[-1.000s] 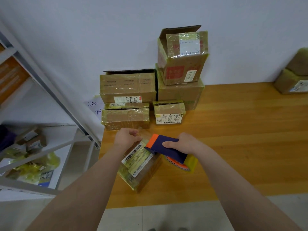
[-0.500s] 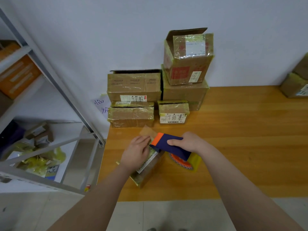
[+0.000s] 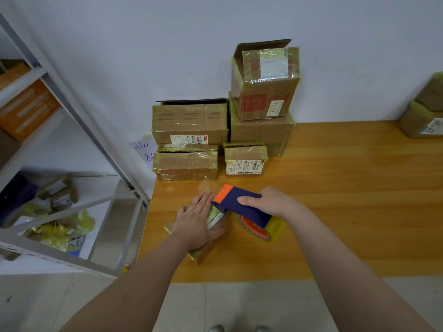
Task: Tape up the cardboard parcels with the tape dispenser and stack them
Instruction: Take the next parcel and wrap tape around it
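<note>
- Parcel (image 3: pixel 217 221), small and wrapped in yellowish tape, lies skewed on the wooden table (image 3: pixel 347 200) just left of the frame's centre, its near corner pointing towards the table's front edge.
- Left hand (image 3: pixel 195 224) lies flat on top of the parcel, fingers straight and close together, pointing to the upper right; the thumb rests along the parcel's right side.
- Right hand (image 3: pixel 268 202) grips the tape dispenser (image 3: pixel 239 204), its thumb curled over the navy body; the other fingers are hidden beneath it.
- The dispenser's orange front end sits at the parcel's far end, just beside the left fingertips. Its orange wheel and yellowish tape roll hang below the right hand, near the tabletop; whether they touch it cannot be told.
- A pale, see-through strip of tape (image 3: pixel 208 185) shows just beyond the left fingertips.
- At the back of the table, against the white wall, stand the stacked parcels: a wide box (image 3: pixel 189 123) on a flat box (image 3: pixel 185 165), a small labelled box (image 3: pixel 245 159) beside them, and behind it a big box (image 3: pixel 261 133) bearing an open-flapped box (image 3: pixel 263 85) marked 6414.
- Two more boxes (image 3: pixel 424 116) sit stacked at the right edge of the frame.
- A grey metal shelf (image 3: pixel 72 101) fills the left side, holding orange cartons and yellow bags.
</note>
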